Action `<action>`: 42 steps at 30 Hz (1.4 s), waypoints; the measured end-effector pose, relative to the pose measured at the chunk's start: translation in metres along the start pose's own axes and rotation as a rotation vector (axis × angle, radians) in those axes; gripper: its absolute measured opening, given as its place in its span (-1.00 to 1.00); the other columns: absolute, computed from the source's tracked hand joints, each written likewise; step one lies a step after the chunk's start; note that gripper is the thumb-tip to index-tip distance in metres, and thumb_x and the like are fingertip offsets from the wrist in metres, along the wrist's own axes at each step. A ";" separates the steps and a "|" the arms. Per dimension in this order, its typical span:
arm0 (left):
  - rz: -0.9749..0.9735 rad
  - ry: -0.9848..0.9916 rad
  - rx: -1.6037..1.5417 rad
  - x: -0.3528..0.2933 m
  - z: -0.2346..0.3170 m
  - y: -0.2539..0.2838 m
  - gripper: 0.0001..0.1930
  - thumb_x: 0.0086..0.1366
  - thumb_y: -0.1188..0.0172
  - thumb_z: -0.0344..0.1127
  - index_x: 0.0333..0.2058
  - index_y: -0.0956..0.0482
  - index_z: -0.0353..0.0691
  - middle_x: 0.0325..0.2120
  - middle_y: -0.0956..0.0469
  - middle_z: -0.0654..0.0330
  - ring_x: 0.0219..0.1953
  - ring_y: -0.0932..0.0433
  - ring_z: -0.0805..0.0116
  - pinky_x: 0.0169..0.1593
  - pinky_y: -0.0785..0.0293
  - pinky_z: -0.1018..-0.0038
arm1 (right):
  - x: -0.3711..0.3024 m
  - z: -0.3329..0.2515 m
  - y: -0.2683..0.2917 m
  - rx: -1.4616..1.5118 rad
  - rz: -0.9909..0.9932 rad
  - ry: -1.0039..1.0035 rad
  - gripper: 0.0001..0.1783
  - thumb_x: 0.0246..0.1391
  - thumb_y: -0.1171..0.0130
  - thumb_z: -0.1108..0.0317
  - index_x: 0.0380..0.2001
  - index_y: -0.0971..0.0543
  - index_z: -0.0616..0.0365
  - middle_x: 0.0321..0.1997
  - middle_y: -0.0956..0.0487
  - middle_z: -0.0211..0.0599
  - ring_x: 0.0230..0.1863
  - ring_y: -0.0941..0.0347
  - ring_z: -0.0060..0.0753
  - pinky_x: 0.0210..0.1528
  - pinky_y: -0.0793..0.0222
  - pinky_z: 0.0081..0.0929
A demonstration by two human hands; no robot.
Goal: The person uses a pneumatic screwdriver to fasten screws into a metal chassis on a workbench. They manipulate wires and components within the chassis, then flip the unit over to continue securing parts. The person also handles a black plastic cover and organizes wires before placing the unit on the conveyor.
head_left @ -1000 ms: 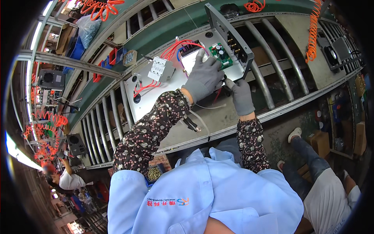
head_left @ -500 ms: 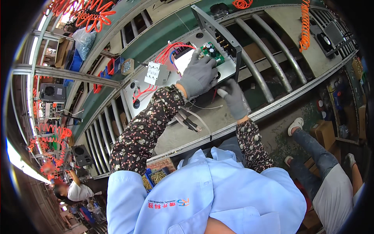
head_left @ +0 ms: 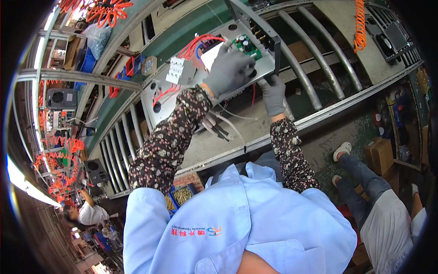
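Note:
A grey metal chassis [head_left: 166,102] lies on the line, its dark end panel [head_left: 255,23] upright at the right. Inside it are a green circuit board [head_left: 247,46], a white sheet [head_left: 211,58], red wires [head_left: 191,47] and a white block with terminals [head_left: 174,70]. My left hand [head_left: 229,72], in a grey glove, reaches over the chassis beside the board; its index finger points forward and the others curl. Whatever lies under them is hidden. My gloved right hand [head_left: 274,97] grips the chassis's near right corner, below the panel.
Loose grey cables [head_left: 230,123] hang over the near side. Metal rollers [head_left: 315,55] run to the right. Blue bins of small hardware [head_left: 183,195] sit near my body. A coiled orange hose [head_left: 360,27] hangs at the back right. Another person [head_left: 383,210] stands at the right.
My right hand has risen from in front of the chassis to its near right corner and closed there. My left hand has stayed over the chassis, its fingers now more curled.

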State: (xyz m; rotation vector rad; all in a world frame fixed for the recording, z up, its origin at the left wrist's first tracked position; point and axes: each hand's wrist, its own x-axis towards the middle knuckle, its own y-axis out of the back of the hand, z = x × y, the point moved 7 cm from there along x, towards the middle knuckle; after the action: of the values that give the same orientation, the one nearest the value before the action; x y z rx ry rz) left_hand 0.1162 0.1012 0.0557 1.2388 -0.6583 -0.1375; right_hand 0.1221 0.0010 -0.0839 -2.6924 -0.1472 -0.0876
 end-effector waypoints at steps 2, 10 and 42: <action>0.105 0.122 -0.140 0.013 0.001 0.027 -0.85 -0.15 -0.27 -0.36 -0.50 -0.54 -0.14 -0.70 -0.43 0.26 -0.53 -0.41 0.36 -0.27 -0.33 0.47 | -0.028 0.021 0.018 -0.149 0.162 -0.121 -0.85 -0.07 -0.14 0.36 -0.45 -0.48 0.22 -0.56 -0.46 -0.45 -0.58 -0.31 -0.67 -0.50 -0.26 -0.68; 0.011 0.014 0.074 0.010 0.057 0.072 -0.75 -0.13 -0.28 -0.20 -0.40 -0.54 -0.08 -0.53 -0.50 0.25 -0.38 -0.47 0.35 -0.05 -0.25 0.39 | -0.118 0.137 -0.013 1.030 0.188 -1.076 -0.82 0.03 -0.04 0.28 -0.46 -0.41 0.18 -0.60 -0.40 -0.44 -0.66 -0.24 -0.67 -0.68 -0.17 -0.75; 0.231 1.058 -0.117 -0.172 -0.009 0.020 -0.62 -0.07 -0.18 -0.26 -0.19 -0.46 -0.10 -0.48 -0.40 0.16 -0.47 -0.46 0.26 -0.37 -0.39 0.41 | -0.056 0.052 -0.099 -0.095 -0.680 -0.390 -0.89 -0.10 -0.08 0.47 -0.43 -0.51 0.24 -0.54 -0.51 -0.40 -0.59 -0.37 -0.63 -0.54 -0.28 -0.71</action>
State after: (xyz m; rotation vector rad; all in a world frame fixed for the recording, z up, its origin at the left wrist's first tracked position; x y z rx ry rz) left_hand -0.0228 0.1915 0.0059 0.9357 0.1385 0.6322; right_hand 0.0567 0.1073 -0.0940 -2.5964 -1.1917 0.2324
